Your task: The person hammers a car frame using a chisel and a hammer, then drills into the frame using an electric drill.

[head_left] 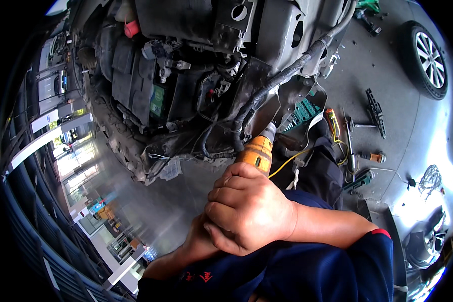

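A yellow power drill [257, 154] with a grey front end points away from me, its tip against the dark edge of the opened car front. My right hand [254, 209] is wrapped round its rear, knuckles up. Below and to the left, my left hand [199, 239] is closed in against the right one at the drill's back end; its fingers are largely hidden. A thick taped wiring harness [292, 68] runs along the body just ahead of the drill. The drill's handle is covered by my hands.
The exposed engine bay [186, 65] fills the far middle. On the floor to the right are a green tool set [303, 113], a yellow meter [332, 123], a shock absorber [372, 157], a green power tool [360, 181], coiled cable [430, 181] and a wheel [428, 60].
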`<state>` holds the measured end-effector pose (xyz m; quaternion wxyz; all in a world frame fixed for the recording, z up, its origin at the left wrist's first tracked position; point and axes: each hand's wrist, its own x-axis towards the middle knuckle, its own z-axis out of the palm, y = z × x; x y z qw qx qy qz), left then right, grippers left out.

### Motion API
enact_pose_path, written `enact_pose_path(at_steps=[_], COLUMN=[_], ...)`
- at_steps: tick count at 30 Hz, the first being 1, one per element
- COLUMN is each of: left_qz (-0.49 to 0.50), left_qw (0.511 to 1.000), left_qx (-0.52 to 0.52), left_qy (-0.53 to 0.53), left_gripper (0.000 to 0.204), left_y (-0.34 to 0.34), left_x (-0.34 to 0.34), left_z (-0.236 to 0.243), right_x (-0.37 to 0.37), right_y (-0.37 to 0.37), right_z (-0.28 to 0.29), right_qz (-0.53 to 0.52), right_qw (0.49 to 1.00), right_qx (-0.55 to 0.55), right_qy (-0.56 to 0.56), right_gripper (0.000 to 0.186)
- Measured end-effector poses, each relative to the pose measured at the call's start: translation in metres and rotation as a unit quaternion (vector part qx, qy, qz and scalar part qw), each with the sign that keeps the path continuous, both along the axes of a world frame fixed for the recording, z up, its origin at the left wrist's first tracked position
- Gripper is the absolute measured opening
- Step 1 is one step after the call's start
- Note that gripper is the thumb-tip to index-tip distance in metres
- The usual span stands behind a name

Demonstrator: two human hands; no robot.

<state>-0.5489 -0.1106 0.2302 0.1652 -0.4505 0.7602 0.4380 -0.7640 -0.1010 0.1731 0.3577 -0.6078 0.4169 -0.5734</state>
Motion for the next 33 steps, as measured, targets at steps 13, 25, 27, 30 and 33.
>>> enact_pose_path(at_steps=[13,25,27,30,33], left_qz=[0.043,0.063,0.066,0.077,0.078], left_qw=[0.998,0.998,0.997,0.997,0.997], left_qx=[0.043,-0.007,-0.023,0.014,0.023], left_qy=[-0.025,-0.005,0.016,-0.012,-0.01], left_gripper=[0.036,0.049,0.052,0.05,0.047], left_y=[0.004,0.007,0.008,0.007,0.0], left_x=[0.003,-0.016,-0.014,-0.013,-0.023], left_z=[-0.002,0.006,0.005,0.009,0.015], right_x=[-0.003,-0.006,-0.005,-0.007,-0.008], right_y=[-0.001,-0.003,-0.003,-0.003,-0.004], right_z=[-0.004,-0.004,-0.004,-0.004,-0.005], right_qz=[0.021,0.017,0.022,0.029,0.039], right_qw=[1.0,1.0,0.999,0.999,0.999], right_qx=[-0.005,-0.023,-0.022,-0.018,-0.015], right_qy=[-0.017,-0.002,-0.016,-0.011,-0.011], right_gripper=[0.022,0.021,0.021,0.021,0.022])
